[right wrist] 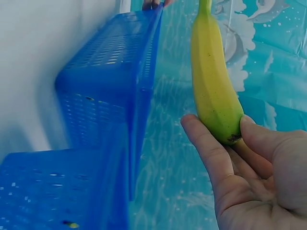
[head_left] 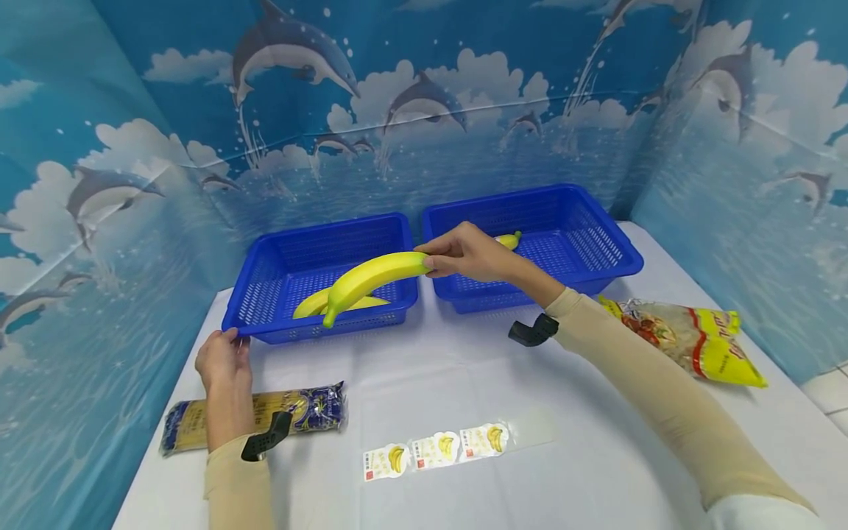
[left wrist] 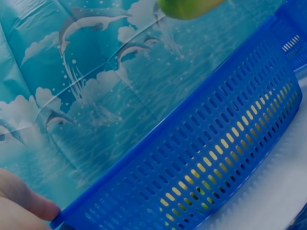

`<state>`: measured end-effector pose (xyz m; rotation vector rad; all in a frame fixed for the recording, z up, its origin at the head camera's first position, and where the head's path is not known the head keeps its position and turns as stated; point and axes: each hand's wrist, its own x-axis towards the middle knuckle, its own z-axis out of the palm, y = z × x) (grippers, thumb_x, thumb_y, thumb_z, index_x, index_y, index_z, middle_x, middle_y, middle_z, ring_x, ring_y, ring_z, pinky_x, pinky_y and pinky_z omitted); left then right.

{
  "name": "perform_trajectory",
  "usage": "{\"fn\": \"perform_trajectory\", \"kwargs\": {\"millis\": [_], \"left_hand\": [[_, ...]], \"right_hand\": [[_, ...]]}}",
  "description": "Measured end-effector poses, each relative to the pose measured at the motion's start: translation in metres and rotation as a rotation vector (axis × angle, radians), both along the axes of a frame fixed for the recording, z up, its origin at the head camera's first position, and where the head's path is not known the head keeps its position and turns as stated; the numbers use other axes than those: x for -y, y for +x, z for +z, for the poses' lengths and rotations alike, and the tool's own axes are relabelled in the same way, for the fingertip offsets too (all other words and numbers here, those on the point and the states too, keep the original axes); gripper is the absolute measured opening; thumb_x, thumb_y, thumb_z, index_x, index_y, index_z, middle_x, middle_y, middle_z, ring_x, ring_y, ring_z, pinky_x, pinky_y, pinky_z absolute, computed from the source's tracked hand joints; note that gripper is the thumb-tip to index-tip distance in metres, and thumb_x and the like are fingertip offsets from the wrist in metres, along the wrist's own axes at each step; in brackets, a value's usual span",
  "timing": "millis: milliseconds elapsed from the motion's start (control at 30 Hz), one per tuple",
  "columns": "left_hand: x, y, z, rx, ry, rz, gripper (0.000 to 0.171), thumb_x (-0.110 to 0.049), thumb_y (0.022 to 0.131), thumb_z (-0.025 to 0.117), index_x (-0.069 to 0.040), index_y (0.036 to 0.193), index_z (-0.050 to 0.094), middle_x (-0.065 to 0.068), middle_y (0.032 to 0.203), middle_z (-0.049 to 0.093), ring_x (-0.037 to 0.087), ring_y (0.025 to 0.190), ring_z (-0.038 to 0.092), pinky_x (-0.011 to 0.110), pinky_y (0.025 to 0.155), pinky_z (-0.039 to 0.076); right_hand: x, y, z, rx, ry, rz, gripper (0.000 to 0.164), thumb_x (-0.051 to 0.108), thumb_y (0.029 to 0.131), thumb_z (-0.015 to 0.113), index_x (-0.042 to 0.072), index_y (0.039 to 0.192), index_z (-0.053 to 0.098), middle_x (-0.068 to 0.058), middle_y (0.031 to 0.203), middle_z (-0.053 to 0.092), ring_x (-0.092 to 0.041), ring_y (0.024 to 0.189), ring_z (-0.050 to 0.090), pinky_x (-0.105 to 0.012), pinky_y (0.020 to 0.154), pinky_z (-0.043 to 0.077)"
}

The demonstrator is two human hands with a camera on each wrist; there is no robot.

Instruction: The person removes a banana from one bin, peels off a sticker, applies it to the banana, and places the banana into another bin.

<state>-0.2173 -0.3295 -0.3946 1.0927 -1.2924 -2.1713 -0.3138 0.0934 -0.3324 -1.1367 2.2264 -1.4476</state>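
A yellow banana (head_left: 374, 278) with a greenish end is held at that end by my right hand (head_left: 467, 254), between thumb and fingers. It hangs over the front rim of the left blue basket (head_left: 265, 324), its stem pointing left and down. In the right wrist view, the thumb and fingers pinch the banana (right wrist: 213, 81) near its dark tip. Inside the left basket lie more bananas (head_left: 310, 303), partly hidden by the held one. My left hand (head_left: 225, 357) grips that basket's front left corner at the rim; the left wrist view shows a fingertip on the rim (left wrist: 60, 218).
To the right stands a second blue basket (head_left: 599, 246) with a banana (head_left: 509, 240) partly behind my right hand. A noodle packet (head_left: 298, 408) lies under my left forearm. A yellow and clear food bag (head_left: 695, 338) is at right. Banana-picture stickers (head_left: 433, 450) lie in front.
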Motion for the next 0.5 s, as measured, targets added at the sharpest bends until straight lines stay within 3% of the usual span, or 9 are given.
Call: {"fn": "perform_trajectory", "kwargs": {"millis": [267,500], "left_hand": [[-0.001,0.000,-0.001,0.003,-0.014,-0.004,0.063,-0.008,0.114,0.045,-0.015,0.172,0.024,0.004,0.176,0.030,0.013,0.151,0.044,0.023,0.119,0.042],[0.001,-0.001,-0.003,-0.015,-0.011,0.009,0.064,-0.008,0.113,0.045,-0.013,0.173,0.023,0.006,0.175,0.031,0.013,0.151,0.044,0.023,0.118,0.043]], "right_hand": [[-0.023,0.019,-0.016,0.039,-0.037,-0.022,0.037,-0.002,0.108,0.060,-0.010,0.145,0.061,-0.029,0.132,0.071,-0.044,0.113,0.075,-0.049,0.091,0.063],[-0.036,0.035,-0.027,0.084,-0.061,-0.044,0.038,-0.004,0.108,0.060,-0.012,0.145,0.059,-0.031,0.132,0.070,-0.040,0.111,0.076,-0.037,0.089,0.065]]}}
